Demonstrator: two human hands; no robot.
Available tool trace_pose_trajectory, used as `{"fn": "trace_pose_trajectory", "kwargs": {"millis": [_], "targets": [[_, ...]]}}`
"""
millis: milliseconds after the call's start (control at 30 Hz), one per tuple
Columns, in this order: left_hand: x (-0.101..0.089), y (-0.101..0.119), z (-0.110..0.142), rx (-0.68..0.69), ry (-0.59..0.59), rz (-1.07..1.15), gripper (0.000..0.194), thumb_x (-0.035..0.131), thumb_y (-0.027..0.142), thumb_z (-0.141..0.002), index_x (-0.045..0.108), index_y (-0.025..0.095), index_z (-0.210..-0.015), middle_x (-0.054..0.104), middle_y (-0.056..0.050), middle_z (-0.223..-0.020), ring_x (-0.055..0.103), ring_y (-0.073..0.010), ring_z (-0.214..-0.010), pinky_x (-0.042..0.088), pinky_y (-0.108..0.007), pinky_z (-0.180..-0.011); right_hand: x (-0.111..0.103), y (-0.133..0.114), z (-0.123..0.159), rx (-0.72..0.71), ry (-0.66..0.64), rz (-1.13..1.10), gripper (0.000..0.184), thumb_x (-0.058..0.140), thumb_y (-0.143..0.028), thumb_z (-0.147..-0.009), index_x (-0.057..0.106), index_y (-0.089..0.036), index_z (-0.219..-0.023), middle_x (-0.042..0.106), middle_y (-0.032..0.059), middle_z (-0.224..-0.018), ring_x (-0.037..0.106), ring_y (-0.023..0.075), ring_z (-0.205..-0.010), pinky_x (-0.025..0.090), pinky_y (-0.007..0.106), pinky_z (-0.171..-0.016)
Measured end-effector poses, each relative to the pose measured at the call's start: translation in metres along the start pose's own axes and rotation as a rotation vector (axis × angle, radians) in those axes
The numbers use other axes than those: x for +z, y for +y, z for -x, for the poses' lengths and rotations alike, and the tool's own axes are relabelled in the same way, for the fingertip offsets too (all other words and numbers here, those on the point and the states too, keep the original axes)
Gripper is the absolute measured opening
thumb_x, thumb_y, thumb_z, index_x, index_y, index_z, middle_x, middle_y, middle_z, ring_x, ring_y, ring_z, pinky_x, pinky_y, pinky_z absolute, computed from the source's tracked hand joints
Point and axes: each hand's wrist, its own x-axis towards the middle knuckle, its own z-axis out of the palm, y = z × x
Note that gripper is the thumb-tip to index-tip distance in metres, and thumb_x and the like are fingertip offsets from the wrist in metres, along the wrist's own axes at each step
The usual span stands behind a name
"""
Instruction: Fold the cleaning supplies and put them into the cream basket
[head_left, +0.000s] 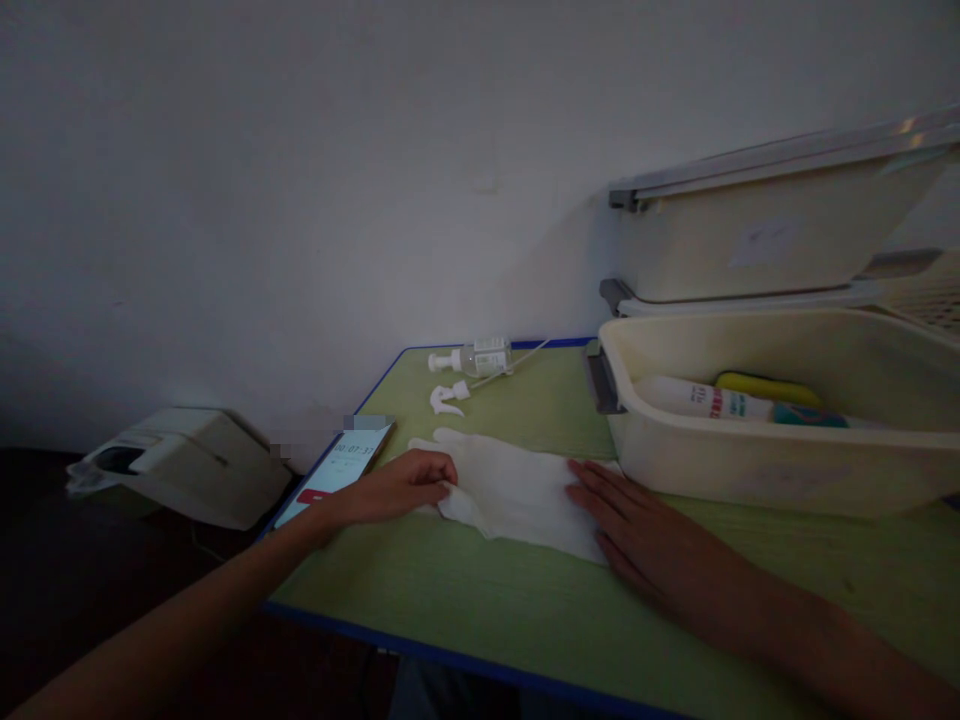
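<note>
A thin white glove point(517, 490) lies spread on the green tabletop, its finger-like ends toward the left. My left hand point(420, 480) pinches its left part between thumb and curled fingers. At the other end, my right hand point(637, 530) rests flat on the glove with the fingers stretched out. Beyond the glove lie a white spray trigger head point(448, 396) with a thin tube and a small clear pump bottle point(487, 357) on its side.
A phone point(349, 455) showing a timer lies at the table's left edge. On the right stands an open cream bin point(750, 470) holding a white bottle point(690, 397) and a yellow sponge point(769, 387). Behind is another lidded bin point(697, 240). A white device point(202, 460) stands left of the table.
</note>
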Motion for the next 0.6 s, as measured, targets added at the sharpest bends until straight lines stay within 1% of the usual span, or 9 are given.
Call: {"fn": "trace_pose_trajectory", "kwargs": {"millis": [100, 167, 233, 333, 433, 500, 600], "targets": [[0.000, -0.007, -0.009, -0.044, -0.002, 0.161, 0.012, 0.053, 0.027, -0.072, 0.050, 0.015, -0.075, 0.055, 0.003, -0.065, 0.054, -0.0091, -0.059, 0.044, -0.022, -0.059, -0.004, -0.002, -0.002, -0.007, 0.010, -0.004, 0.043, 0.034, -0.019, -0.089, 0.047, -0.008, -0.128, 0.041, 0.0191, -0.136, 0.037, 0.0264, -0.126, 0.041, 0.043, -0.097], [0.000, -0.009, -0.012, -0.069, 0.008, 0.182, 0.014, 0.053, 0.029, -0.072, 0.049, 0.015, -0.075, 0.054, 0.002, -0.067, 0.055, -0.0096, -0.058, 0.046, -0.023, -0.059, -0.006, -0.002, -0.003, -0.031, 0.020, 0.017, 0.042, 0.033, -0.018, -0.089, 0.048, -0.007, -0.127, 0.042, 0.0194, -0.135, 0.038, 0.0265, -0.125, 0.042, 0.043, -0.097], [0.002, -0.008, -0.013, -0.081, 0.017, 0.140, 0.014, 0.051, 0.029, -0.073, 0.050, 0.015, -0.077, 0.054, 0.002, -0.069, 0.055, -0.0096, -0.056, 0.046, -0.023, -0.055, -0.008, -0.003, -0.003, -0.059, 0.016, 0.049, 0.041, 0.034, -0.016, -0.088, 0.049, -0.005, -0.125, 0.044, 0.0199, -0.134, 0.039, 0.0270, -0.124, 0.042, 0.043, -0.096], [0.007, -0.001, -0.011, -0.082, 0.062, -0.037, 0.012, 0.045, 0.024, -0.076, 0.050, 0.015, -0.082, 0.052, 0.002, -0.067, 0.052, -0.0088, -0.051, 0.041, -0.021, -0.049, -0.008, -0.002, -0.002, -0.088, 0.002, 0.071, 0.041, 0.035, -0.014, -0.088, 0.049, -0.005, -0.126, 0.045, 0.0194, -0.133, 0.042, 0.0264, -0.123, 0.043, 0.042, -0.096], [0.016, 0.007, -0.008, -0.070, 0.197, -0.311, 0.017, 0.043, 0.017, -0.075, 0.051, 0.014, -0.090, 0.049, 0.003, -0.062, 0.050, -0.0108, -0.053, 0.036, -0.021, -0.049, -0.005, -0.001, 0.000, -0.097, 0.001, 0.058, 0.042, 0.035, -0.012, -0.088, 0.046, -0.008, -0.128, 0.045, 0.0174, -0.134, 0.043, 0.0240, -0.122, 0.043, 0.041, -0.096], [0.024, 0.011, -0.006, -0.067, 0.291, -0.485, 0.024, 0.043, 0.015, -0.075, 0.051, 0.014, -0.098, 0.051, 0.002, -0.062, 0.052, -0.0139, -0.057, 0.037, -0.023, -0.053, -0.002, 0.000, 0.001, -0.101, 0.002, 0.038, 0.042, 0.036, -0.010, -0.087, 0.046, -0.010, -0.129, 0.045, 0.0153, -0.135, 0.042, 0.0226, -0.123, 0.042, 0.040, -0.097], [0.033, 0.012, -0.003, -0.060, 0.370, -0.679, 0.033, 0.043, 0.018, -0.079, 0.049, 0.013, -0.111, 0.058, -0.002, -0.069, 0.057, -0.0183, -0.066, 0.042, -0.028, -0.060, -0.004, 0.000, 0.003, -0.116, 0.001, -0.032, 0.045, 0.036, -0.008, -0.087, 0.043, -0.014, -0.131, 0.043, 0.0120, -0.137, 0.039, 0.0199, -0.125, 0.041, 0.037, -0.098]]}}
